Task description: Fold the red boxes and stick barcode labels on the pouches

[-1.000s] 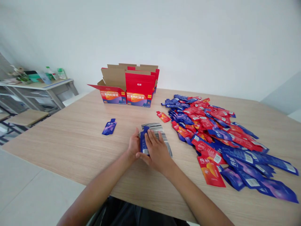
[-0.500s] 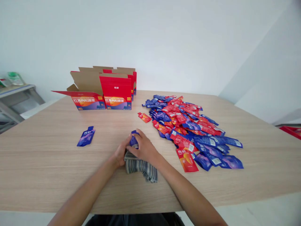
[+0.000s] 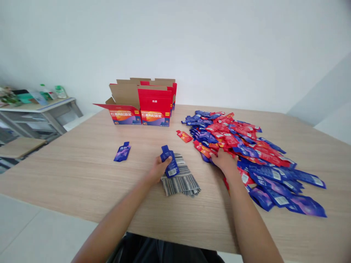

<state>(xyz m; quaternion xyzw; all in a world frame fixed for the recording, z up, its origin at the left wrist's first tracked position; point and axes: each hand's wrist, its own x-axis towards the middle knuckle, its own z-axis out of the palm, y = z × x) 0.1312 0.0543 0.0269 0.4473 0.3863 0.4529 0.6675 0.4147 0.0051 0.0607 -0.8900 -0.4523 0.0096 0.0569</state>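
A blue pouch (image 3: 170,167) with a narrow spout end and a white barcode label is gripped in my left hand (image 3: 160,168), thumb across its front. Below it a grey striped cloth (image 3: 182,179) lies on the table, partly covered by the pouch. My right hand (image 3: 225,160) is at the near left edge of a heap of red pouches (image 3: 227,137) and blue pouches (image 3: 201,136). Its thumb and fingertips are apart and touch the pouches there; some fingers are hidden. A single blue pouch (image 3: 122,152) lies flat to the left of my left hand.
Red cartons (image 3: 155,106) with raised flaps stand in rows at the back of the wooden table (image 3: 90,164). One loose red pouch (image 3: 184,136) lies left of the heap. At far left is a side table (image 3: 33,106) with bottles, beside a stool (image 3: 22,147).
My right hand has left the blue pouch and moved right to the heap. My left hand keeps the pouch, now tilted up with its label showing. The camera view has turned left.
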